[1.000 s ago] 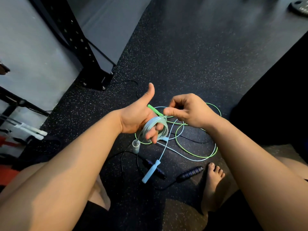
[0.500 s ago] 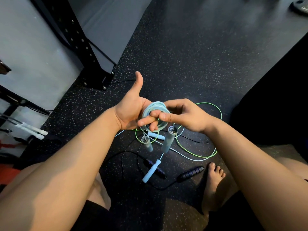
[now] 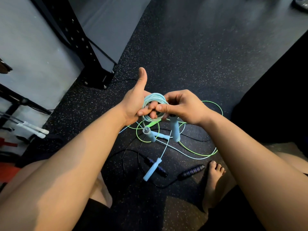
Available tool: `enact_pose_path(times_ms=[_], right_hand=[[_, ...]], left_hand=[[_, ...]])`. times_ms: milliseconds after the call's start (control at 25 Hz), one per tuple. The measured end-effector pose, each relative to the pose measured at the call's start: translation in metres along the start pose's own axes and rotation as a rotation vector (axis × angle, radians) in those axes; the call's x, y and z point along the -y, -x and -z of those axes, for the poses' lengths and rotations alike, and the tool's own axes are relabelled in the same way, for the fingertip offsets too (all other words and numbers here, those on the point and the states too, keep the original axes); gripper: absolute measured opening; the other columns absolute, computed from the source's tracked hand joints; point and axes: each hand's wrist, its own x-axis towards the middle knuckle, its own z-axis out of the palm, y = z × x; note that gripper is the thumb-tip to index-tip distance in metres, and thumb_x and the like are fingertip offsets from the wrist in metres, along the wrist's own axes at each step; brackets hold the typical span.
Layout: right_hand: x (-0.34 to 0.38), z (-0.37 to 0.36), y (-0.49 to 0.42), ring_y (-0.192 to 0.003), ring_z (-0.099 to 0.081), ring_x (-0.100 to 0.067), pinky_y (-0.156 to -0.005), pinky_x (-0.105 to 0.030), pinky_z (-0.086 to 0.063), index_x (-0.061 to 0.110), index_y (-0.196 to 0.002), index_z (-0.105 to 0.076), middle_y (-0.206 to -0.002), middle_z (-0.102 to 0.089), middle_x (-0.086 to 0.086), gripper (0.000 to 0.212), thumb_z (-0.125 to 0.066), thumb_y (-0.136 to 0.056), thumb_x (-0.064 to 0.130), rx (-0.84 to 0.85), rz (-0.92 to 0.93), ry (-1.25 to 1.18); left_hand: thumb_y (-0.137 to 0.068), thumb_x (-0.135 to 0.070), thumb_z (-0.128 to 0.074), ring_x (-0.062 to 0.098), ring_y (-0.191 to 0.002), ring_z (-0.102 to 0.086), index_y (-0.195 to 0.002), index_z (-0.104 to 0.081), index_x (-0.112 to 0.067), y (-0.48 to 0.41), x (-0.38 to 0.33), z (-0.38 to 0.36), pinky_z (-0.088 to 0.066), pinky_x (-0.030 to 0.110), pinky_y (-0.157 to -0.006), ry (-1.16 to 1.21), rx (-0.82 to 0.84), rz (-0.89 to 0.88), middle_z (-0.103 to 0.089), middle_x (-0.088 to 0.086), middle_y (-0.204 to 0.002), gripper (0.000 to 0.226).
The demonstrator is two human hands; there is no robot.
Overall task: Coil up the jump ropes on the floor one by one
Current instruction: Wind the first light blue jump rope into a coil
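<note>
A pale teal jump rope (image 3: 154,100) is wound in a tight coil around the fingers of my left hand (image 3: 135,104), whose thumb points up. My right hand (image 3: 185,109) pinches the coil at its right side. Two teal handles hang below the coil, one (image 3: 149,135) on the left and one (image 3: 175,130) under my right hand. On the floor beneath lie a loose green rope (image 3: 196,151), a light blue rope with its handle (image 3: 152,169), and a black rope with dark grips (image 3: 191,171).
A black perforated rack post (image 3: 83,45) is bolted to the speckled rubber floor at the upper left. White-handled gear (image 3: 30,129) lies at the far left. My bare right foot (image 3: 213,177) rests beside the black grip.
The last stretch of teal rope has been wound onto my left hand. The coil rose a little and both handles now hang below it. My right hand closed in against the coil.
</note>
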Motion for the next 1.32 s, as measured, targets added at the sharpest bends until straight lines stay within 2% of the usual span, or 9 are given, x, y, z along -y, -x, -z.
enact_pose_path(times_ms=[200,280,440,560,720,840,1000,1200,1320], right_hand=[[-0.005,-0.006,-0.005,-0.078,-0.07,-0.028,-0.08,-0.05,-0.057,0.002,-0.095,-0.073,-0.092,-0.075,-0.024,0.027,-0.079,-0.084,0.026,0.011,0.008,-0.021],[-0.003,-0.01,-0.006,-0.076,-0.07,-0.024,-0.078,-0.046,-0.057,0.004,-0.091,-0.073,-0.089,-0.075,-0.021,0.026,-0.08,-0.084,0.028,-0.007,0.011,-0.01],[0.003,-0.032,-0.011,-0.069,-0.065,-0.017,-0.066,-0.032,-0.053,0.01,-0.086,-0.07,-0.076,-0.07,-0.01,0.017,-0.074,-0.09,0.025,-0.023,0.028,-0.044],[0.012,-0.055,-0.013,-0.069,-0.059,-0.018,-0.063,-0.025,-0.05,-0.002,-0.1,-0.07,-0.081,-0.068,-0.01,0.022,-0.063,-0.098,0.02,-0.056,0.061,-0.173],[0.023,-0.08,-0.008,-0.075,-0.054,-0.017,-0.066,-0.026,-0.045,0.001,-0.118,-0.069,-0.089,-0.065,-0.013,0.027,-0.057,-0.101,0.018,-0.1,0.098,-0.302],[0.032,-0.114,-0.004,-0.09,-0.056,-0.026,-0.08,-0.042,-0.045,0.007,-0.128,-0.066,-0.099,-0.065,-0.015,0.03,-0.059,-0.1,0.015,-0.098,0.07,-0.429],[0.045,-0.171,-0.008,-0.09,-0.064,-0.025,-0.085,-0.045,-0.052,0.008,-0.125,-0.066,-0.1,-0.072,-0.013,0.028,-0.06,-0.098,0.009,-0.081,0.071,-0.457],[0.041,-0.242,-0.032,-0.086,-0.066,-0.03,-0.077,-0.045,-0.057,0.009,-0.113,-0.069,-0.098,-0.071,-0.024,0.017,-0.061,-0.099,0.014,0.063,0.103,-0.253],[0.037,-0.283,-0.053,-0.084,-0.065,-0.03,-0.08,-0.053,-0.055,0.02,-0.103,-0.071,-0.097,-0.072,-0.024,0.009,-0.065,-0.096,0.019,0.1,0.102,-0.206]], left_hand=[[-0.088,-0.085,-0.004,0.021,-0.039,-0.047,-0.051,-0.05,-0.001,0.006,0.006,-0.005,-0.044,0.029,-0.055,-0.103,-0.254,-0.08,-0.038,0.007,-0.037,0.103],[-0.094,-0.077,-0.002,0.017,-0.037,-0.046,-0.062,-0.053,0.012,0.008,0.009,-0.005,-0.043,0.027,-0.052,-0.177,-0.353,-0.113,-0.039,0.004,-0.037,0.108],[-0.099,-0.071,-0.003,0.015,-0.039,-0.046,-0.066,-0.056,0.002,0.014,0.013,0.007,-0.041,0.027,-0.053,-0.253,-0.503,-0.167,-0.039,0.0,-0.038,0.096],[-0.098,-0.073,-0.019,0.017,-0.047,-0.046,-0.072,-0.057,-0.008,0.031,0.017,0.025,-0.042,0.032,-0.061,-0.049,-0.399,-0.174,-0.04,-0.003,-0.042,0.08],[-0.09,-0.028,-0.044,0.016,-0.061,-0.051,-0.099,-0.05,-0.01,0.076,0.025,0.036,-0.046,0.031,-0.068,0.284,-0.18,-0.27,-0.046,0.0,-0.059,0.022],[-0.095,-0.015,-0.049,0.016,-0.073,-0.059,-0.11,-0.049,-0.01,0.117,0.044,0.05,-0.052,0.031,-0.078,0.31,-0.204,-0.34,-0.057,0.004,-0.077,0.016],[-0.106,-0.009,-0.048,0.013,-0.08,-0.065,-0.115,-0.057,-0.015,0.162,0.08,0.07,-0.049,0.043,-0.095,0.232,-0.479,-0.374,-0.069,-0.001,-0.083,0.013],[-0.102,-0.007,-0.059,0.005,-0.081,-0.074,-0.112,-0.06,-0.019,0.218,0.122,0.1,-0.054,0.019,-0.075,0.1,-0.739,-0.367,-0.075,-0.003,-0.092,0.016],[-0.1,-0.007,-0.061,0.005,-0.082,-0.074,-0.108,-0.064,-0.025,0.236,0.14,0.124,-0.053,0.019,-0.073,0.105,-0.856,-0.331,-0.077,-0.002,-0.094,0.019]])
